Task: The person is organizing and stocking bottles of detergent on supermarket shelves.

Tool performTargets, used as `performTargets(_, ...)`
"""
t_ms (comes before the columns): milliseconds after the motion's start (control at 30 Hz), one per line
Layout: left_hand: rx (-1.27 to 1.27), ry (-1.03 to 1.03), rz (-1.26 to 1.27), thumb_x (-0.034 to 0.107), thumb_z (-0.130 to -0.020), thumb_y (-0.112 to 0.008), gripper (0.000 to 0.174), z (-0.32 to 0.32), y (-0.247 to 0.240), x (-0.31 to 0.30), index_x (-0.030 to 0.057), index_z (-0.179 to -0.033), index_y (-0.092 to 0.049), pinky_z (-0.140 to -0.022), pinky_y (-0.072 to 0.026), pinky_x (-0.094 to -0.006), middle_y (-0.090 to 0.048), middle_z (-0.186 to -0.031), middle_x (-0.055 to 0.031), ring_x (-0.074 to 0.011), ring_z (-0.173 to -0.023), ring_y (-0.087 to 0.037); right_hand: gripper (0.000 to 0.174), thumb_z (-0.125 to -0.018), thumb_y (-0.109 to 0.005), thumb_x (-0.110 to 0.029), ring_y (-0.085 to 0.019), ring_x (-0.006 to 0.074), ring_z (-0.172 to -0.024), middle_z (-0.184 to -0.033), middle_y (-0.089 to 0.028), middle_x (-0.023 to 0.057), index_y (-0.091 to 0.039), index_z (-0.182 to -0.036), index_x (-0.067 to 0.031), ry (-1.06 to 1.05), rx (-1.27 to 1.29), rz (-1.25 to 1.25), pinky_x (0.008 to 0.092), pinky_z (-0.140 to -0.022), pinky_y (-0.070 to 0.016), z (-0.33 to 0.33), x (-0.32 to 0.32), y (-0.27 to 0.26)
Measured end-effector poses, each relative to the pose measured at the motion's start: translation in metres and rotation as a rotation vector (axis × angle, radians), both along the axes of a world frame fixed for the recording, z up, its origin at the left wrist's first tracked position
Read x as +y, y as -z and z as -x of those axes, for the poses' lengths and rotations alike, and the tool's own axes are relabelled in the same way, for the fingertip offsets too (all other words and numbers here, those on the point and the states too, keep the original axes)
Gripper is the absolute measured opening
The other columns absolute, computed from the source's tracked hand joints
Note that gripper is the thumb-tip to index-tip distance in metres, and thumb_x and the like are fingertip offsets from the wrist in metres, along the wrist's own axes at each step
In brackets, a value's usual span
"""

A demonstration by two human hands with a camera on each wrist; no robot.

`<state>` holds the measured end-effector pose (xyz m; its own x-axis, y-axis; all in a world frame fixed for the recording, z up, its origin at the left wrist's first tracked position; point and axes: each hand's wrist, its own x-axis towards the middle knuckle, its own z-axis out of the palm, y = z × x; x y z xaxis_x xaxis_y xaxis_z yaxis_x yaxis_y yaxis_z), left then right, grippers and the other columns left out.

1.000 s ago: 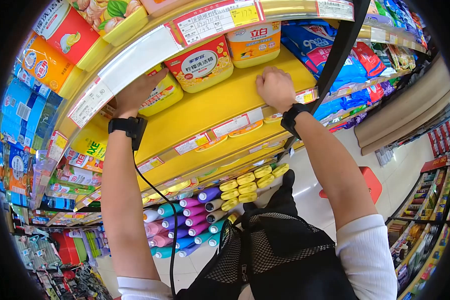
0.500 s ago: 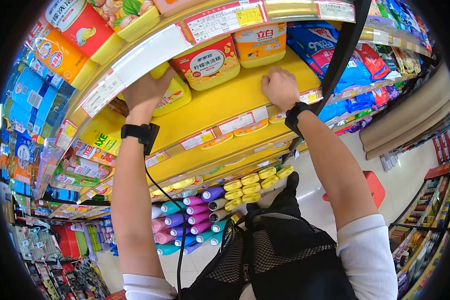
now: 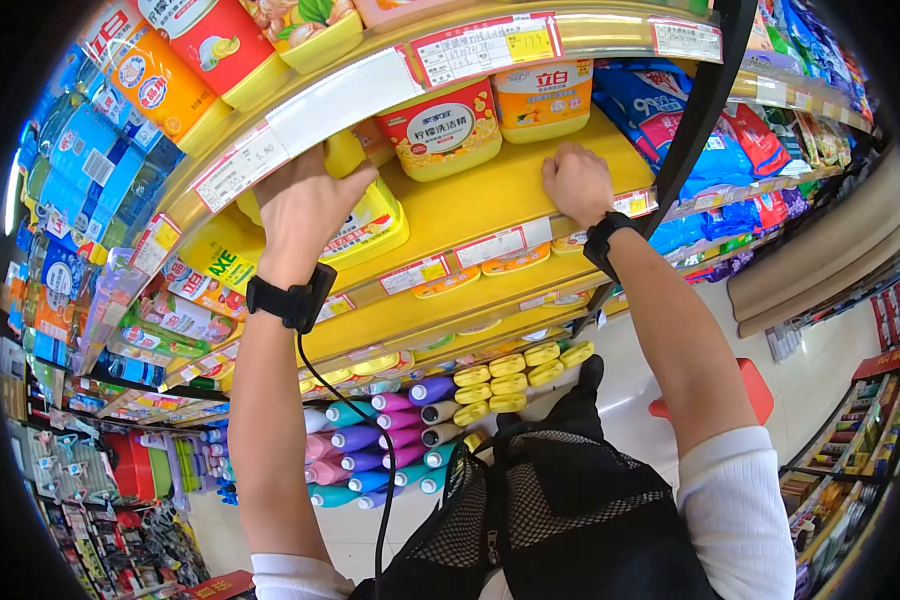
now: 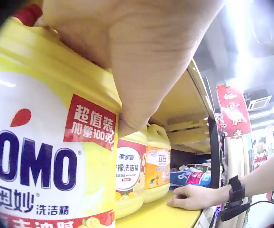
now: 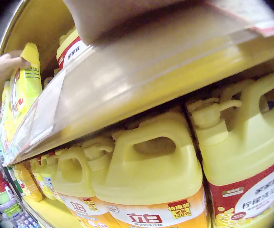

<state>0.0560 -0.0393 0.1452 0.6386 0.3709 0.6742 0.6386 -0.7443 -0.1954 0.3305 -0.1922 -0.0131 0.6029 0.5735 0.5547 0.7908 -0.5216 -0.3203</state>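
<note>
My left hand [image 3: 305, 205] grips the top of a yellow OMO dish soap jug [image 4: 37, 147], its thumb along the jug's near side. The jug stands tall on the yellow shelf [image 3: 450, 225], close to the front edge, its upper part hidden by the hand and the shelf above. In the right wrist view the same jug [image 5: 25, 92] appears tilted under the left hand. My right hand [image 3: 578, 183] rests on the shelf near its right end, fingers loosely curled and holding nothing.
On the same shelf stand a red-labelled jug [image 3: 442, 130] and an orange-labelled jug [image 3: 545, 100]. An overhanging shelf edge with price tags [image 3: 485, 50] runs above the hands. A black upright [image 3: 700, 120] bounds the right side. Several coloured bottles [image 3: 395, 440] stand on the floor.
My left hand has closed over the jug's top, and the jug has come forward toward the shelf's front edge. My right hand stays on the shelf while the head view shifts slightly.
</note>
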Motion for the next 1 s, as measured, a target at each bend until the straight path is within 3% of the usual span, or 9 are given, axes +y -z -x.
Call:
performTargets(167, -0.097, 0.018, -0.193, 0.049, -0.077, -0.071, 0.059, 0.004, 0.017, 0.000, 0.0064, -0.117, -0.066, -0.098, -0.0392, -0.0487, -0.067, -0.113, -0.0168, -0.0305, -0.110, -0.061, 0.027, -0.087, -0.058, -0.025, -0.065, 0.0386, -0.090, -0.097, -0.068, 0.0211, -0.064, -0.095, 0.0009, -0.012, 0.111, 0.110, 0.0490, -0.086, -0.0493, -0.003, 0.000, -0.005)
performTargets(267, -0.159, 0.026, -0.249, 0.048, -0.079, -0.071, 0.054, 0.005, 0.027, 0.000, 0.0088, -0.116, -0.067, -0.099, -0.0366, -0.0484, -0.068, -0.113, -0.0131, -0.0267, -0.108, -0.061, 0.027, -0.085, -0.060, -0.020, -0.061, 0.0423, -0.097, -0.107, -0.064, 0.0250, -0.061, -0.099, 0.0033, -0.127, 0.236, -0.091, 0.0495, -0.090, -0.0482, -0.028, 0.002, -0.001)
performTargets(400, -0.204, 0.054, -0.221, 0.046, -0.078, -0.072, 0.052, 0.008, 0.030, 0.002, 0.0096, -0.115, -0.067, -0.099, -0.0366, -0.0480, -0.068, -0.111, -0.0094, -0.0250, -0.104, -0.063, 0.038, -0.078, -0.062, -0.008, -0.052, 0.0449, -0.109, -0.118, -0.058, 0.0288, -0.056, -0.112, 0.0074, -0.070, 0.003, -0.197, 0.0494, -0.094, -0.0462, -0.071, 0.003, -0.025)
performTargets(500, -0.237, 0.071, -0.209, 0.045, -0.078, -0.073, 0.050, 0.008, 0.031, 0.002, 0.0101, -0.114, -0.068, -0.099, -0.0364, -0.0486, -0.068, -0.110, -0.0089, -0.0251, -0.103, -0.064, 0.044, -0.076, -0.063, -0.002, -0.056, 0.0408, -0.107, -0.117, -0.060, 0.0253, -0.054, -0.117, 0.0075, -0.039, -0.052, -0.394, 0.0446, -0.094, -0.0472, -0.101, 0.013, -0.034)
performTargets(600, -0.256, 0.069, -0.203, 0.045, -0.077, -0.074, 0.050, 0.007, 0.033, 0.004, 0.0106, -0.113, -0.068, -0.101, -0.0361, -0.0494, -0.068, -0.110, -0.0089, -0.0256, -0.103, -0.064, 0.044, -0.083, -0.065, -0.007, -0.058, 0.0298, -0.116, -0.123, -0.062, 0.0194, -0.054, -0.124, 0.0033, -0.333, 0.297, -0.443, 0.0342, -0.096, -0.0464, -0.098, 0.012, -0.068)
performTargets(700, -0.266, 0.080, -0.210, 0.045, -0.076, -0.075, 0.051, 0.006, 0.035, 0.005, 0.0111, -0.113, -0.068, -0.102, -0.0358, -0.0502, -0.068, -0.111, -0.0089, -0.0263, -0.104, -0.064, 0.047, -0.078, -0.065, 0.002, -0.058, 0.0263, -0.116, -0.125, -0.062, 0.0161, -0.055, -0.124, 0.0026, -0.363, 0.459, -0.434, 0.0313, -0.094, -0.0462, -0.105, 0.025, -0.083)
performTargets(733, -0.269, 0.087, -0.216, 0.045, -0.076, -0.075, 0.051, 0.006, 0.035, 0.006, 0.0112, -0.114, -0.069, -0.102, -0.0357, -0.0504, -0.068, -0.111, -0.0089, -0.0265, -0.104, -0.064, 0.047, -0.080, -0.067, -0.004, -0.058, 0.0243, -0.116, -0.127, -0.061, 0.0144, -0.056, -0.125, -0.0003, -0.371, 0.608, -0.400, 0.0316, -0.096, -0.0459, -0.102, 0.021, -0.090)
performTargets(833, -0.275, 0.089, -0.215, 0.045, -0.075, -0.075, 0.052, 0.006, 0.035, 0.006, 0.0120, -0.115, -0.069, -0.101, -0.0368, -0.0504, -0.068, -0.113, -0.0090, -0.0268, -0.105, -0.063, 0.046, -0.081, -0.068, -0.007, -0.057, 0.0225, -0.113, -0.125, -0.061, 0.0128, -0.057, -0.125, -0.0019, -0.295, 0.692, -0.380, 0.0321, -0.096, -0.0458, -0.090, 0.016, -0.108)
performTargets(1000, -0.301, 0.109, -0.238, 0.047, -0.072, -0.076, 0.057, 0.003, 0.039, 0.010, 0.0137, -0.117, -0.064, -0.096, -0.0372, -0.0516, -0.063, -0.118, -0.0055, -0.0242, -0.110, -0.059, 0.046, -0.081, -0.070, -0.012, -0.056, 0.0219, -0.113, -0.124, -0.061, 0.0126, -0.057, -0.125, -0.0023, -0.337, 0.698, -0.357, 0.0323, -0.097, -0.0453, -0.122, 0.024, -0.086)
